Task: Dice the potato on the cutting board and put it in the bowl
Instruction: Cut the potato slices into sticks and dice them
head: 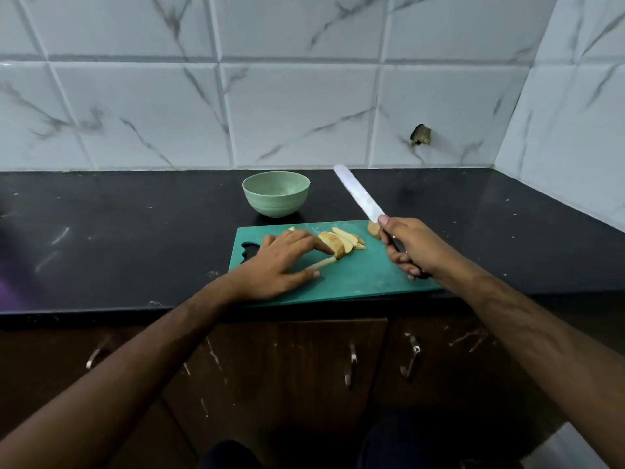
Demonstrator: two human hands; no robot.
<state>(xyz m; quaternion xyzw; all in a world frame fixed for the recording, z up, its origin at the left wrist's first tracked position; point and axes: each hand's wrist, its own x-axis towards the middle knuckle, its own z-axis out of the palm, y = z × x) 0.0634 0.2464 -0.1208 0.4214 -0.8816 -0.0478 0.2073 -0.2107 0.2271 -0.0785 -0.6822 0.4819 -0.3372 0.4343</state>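
Observation:
A green cutting board (358,279) lies on the black counter near its front edge. Several potato slices (341,243) lean in a row at the board's middle, and a small potato end piece (373,228) sits by the far right edge. My left hand (287,262) rests flat on the board, its fingertips touching the left end of the slices, with one thin slice (319,264) lying under the fingers. My right hand (407,247) grips the dark handle of a knife (360,194), the blade raised and pointing away to the upper left. A pale green bowl (275,193) stands behind the board, nothing visible inside.
The black counter (118,231) runs left and right, with tiled walls at the back and right side. A broken hole (420,134) shows in the back tiles. Brown cabinet doors with metal handles (351,363) are below the counter edge.

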